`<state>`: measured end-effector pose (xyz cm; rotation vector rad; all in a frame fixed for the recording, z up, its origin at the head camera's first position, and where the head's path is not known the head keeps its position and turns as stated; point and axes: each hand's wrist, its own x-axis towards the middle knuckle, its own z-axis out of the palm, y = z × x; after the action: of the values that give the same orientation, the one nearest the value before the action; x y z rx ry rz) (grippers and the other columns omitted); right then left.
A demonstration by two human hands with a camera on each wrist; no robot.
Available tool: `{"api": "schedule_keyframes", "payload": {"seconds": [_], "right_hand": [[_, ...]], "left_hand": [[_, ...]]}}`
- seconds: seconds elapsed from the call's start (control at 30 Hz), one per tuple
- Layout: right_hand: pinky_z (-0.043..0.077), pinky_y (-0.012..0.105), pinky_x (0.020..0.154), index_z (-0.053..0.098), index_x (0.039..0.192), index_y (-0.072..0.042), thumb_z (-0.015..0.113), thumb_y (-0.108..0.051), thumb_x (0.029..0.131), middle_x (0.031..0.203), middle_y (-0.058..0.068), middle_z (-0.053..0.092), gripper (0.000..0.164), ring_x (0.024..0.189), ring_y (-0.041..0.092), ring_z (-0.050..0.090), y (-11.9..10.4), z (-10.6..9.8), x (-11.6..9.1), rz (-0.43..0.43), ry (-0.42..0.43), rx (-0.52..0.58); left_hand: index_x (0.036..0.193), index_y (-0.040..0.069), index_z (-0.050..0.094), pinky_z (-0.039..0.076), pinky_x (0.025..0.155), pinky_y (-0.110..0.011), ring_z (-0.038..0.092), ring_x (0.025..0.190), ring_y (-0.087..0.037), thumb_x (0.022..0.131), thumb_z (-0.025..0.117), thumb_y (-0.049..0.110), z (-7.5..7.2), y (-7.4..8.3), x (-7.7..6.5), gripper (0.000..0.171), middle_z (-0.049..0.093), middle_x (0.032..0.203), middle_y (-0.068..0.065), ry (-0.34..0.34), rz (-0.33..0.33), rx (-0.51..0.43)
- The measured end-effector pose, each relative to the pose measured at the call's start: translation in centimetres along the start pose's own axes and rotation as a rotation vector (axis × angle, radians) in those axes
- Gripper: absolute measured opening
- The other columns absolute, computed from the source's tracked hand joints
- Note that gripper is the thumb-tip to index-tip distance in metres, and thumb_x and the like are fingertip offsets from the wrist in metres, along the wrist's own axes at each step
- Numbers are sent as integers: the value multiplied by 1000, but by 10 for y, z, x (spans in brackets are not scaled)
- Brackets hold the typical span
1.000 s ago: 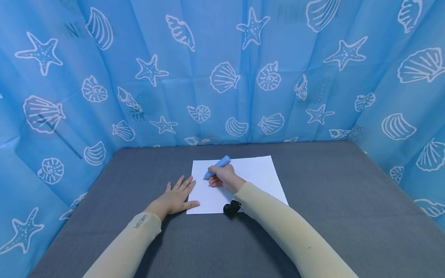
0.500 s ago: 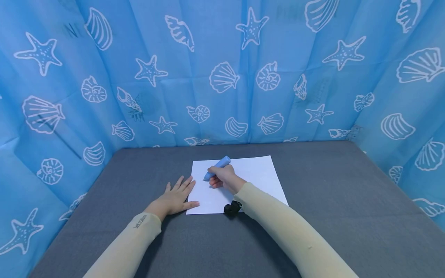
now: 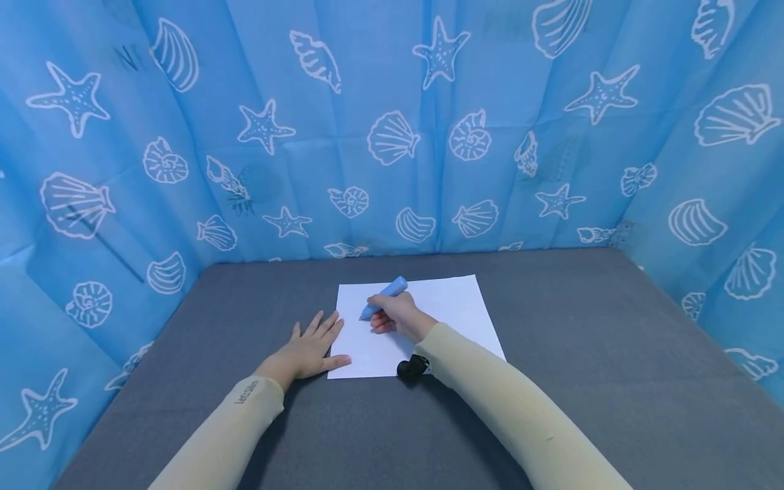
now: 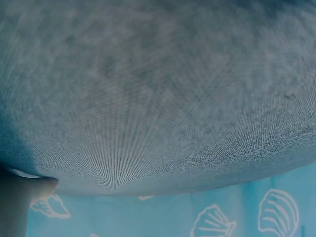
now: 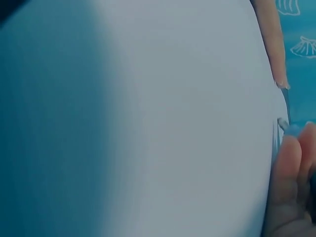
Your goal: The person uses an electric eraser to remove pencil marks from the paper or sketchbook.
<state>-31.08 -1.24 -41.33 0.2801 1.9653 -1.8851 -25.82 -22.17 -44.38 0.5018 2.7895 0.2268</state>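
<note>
A white sheet of paper point(image 3: 450, 306) lies on the grey table. My right hand point(image 3: 401, 314) grips a thick blue pen point(image 3: 394, 286), slanted with its tip down at the left part of the sheet. In the right wrist view the pen point(image 5: 292, 130) shows only near its tip, past my fingers point(image 5: 287, 163); thin dark lines sit beside it, and I cannot tell whether they are marks or shadow. My left hand point(image 3: 304, 352) rests flat with spread fingers across the sheet's left edge. Only part of the left hand point(image 4: 29, 197) shows in the left wrist view.
A black wrist camera point(image 3: 412, 368) hangs under my right sleeve, over the sheet's near edge. The grey table point(image 3: 588, 354) stretches to both sides. Behind it and along its sides hangs a blue curtain point(image 3: 355, 156) with white shells and starfish.
The pen tip and my right hand have shifted very slightly right and nearer to me. My left hand stays where it was on the sheet. The head view has tilted a little.
</note>
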Motion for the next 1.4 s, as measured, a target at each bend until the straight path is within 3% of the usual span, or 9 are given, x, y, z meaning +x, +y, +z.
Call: {"api": "schedule_keyframes", "payload": {"seconds": [0.13,0.23,0.4,0.53,0.8,0.93,1.07,1.23,1.4], "right_hand": [[54,25,52,63,87,2,66,-20,92,61,7,61,23,47,11,59,1,-3,0,1,-6,9],[54,25,52,63,89,3,64,-20,93,62,7,60,23,49,12,59,1,-13,1,-7,10,80],[51,24,49,60,90,3,63,-19,94,63,6,57,23,49,11,55,-6,-39,0,-41,62,263],[50,24,51,59,93,3,63,-24,95,64,5,57,26,51,12,53,-15,-66,-8,-38,56,307],[49,27,54,37,129,2,42,-38,101,72,8,54,49,57,15,54,-13,-128,-28,-22,115,433],[41,23,51,41,119,2,44,-31,100,70,5,48,38,55,12,44,-6,-154,-37,-45,228,435],[44,21,50,49,103,-1,55,-25,98,64,2,54,26,52,9,51,2,-176,-49,-74,307,421],[54,24,59,51,107,-4,59,-24,97,67,3,64,23,59,11,64,11,-202,-64,-78,233,448],[57,31,68,42,119,-3,44,-25,102,74,9,67,27,69,17,69,16,-216,-75,-95,151,492]], "left_hand": [[157,16,12,-2,109,-68,-6,147,-35,89,38,75,2,1,1,94,2,163,-4,-3,4,2],[157,16,12,-3,108,-68,-6,147,-35,88,38,76,3,3,3,95,2,163,-5,-1,13,-8],[157,14,12,-2,108,-68,-5,147,-36,88,40,75,1,4,2,96,3,163,-6,19,42,-7],[157,11,14,-1,108,-69,-3,147,-37,89,44,72,-4,6,0,96,5,163,-9,33,65,-11],[155,6,19,2,106,-72,2,146,-42,90,50,66,-12,14,-4,93,11,162,-15,16,75,-47],[155,5,20,4,105,-73,3,145,-43,91,52,63,-11,13,-5,92,12,161,-16,21,68,-42],[154,3,21,5,105,-73,4,145,-45,90,53,64,-12,12,-8,94,13,161,-18,25,69,-50],[154,5,22,6,105,-73,4,145,-43,88,54,66,-15,13,-10,95,14,161,-16,23,52,-52],[154,3,23,5,105,-73,4,145,-44,89,55,63,-16,14,-13,94,15,160,-18,25,56,-71]]}}
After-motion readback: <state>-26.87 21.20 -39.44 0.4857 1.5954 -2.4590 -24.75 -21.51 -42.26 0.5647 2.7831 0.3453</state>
